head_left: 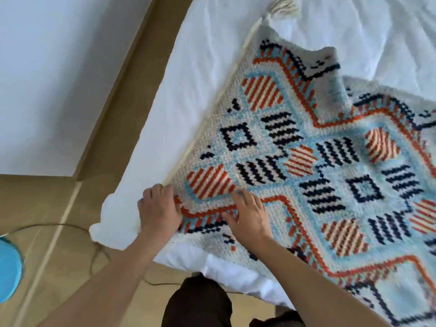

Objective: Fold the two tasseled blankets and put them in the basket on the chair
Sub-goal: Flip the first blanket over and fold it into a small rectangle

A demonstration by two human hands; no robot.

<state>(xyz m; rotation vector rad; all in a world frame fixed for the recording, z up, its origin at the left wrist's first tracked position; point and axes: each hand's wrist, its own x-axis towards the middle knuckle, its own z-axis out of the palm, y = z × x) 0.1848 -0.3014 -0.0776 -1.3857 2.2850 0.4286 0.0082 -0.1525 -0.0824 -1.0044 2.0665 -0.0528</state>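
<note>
A woven blanket [306, 149] in light blue, orange, navy and cream lies spread over the white bed, and a cream tassel [283, 7] shows at its far corner. A fold rises near the upper right. My left hand [159, 208] grips the near corner of the blanket at the bed's corner. My right hand [250, 217] presses flat on the blanket just beside it, fingers spread. I see only this one blanket; no basket or chair is in view.
The white bed [188, 90] has its corner toward me. A tan floor [70, 256] with a thin cable [94, 251] runs alongside. A blue round object [9, 267] sits at the left edge. A white wall [59, 67] stands at the upper left.
</note>
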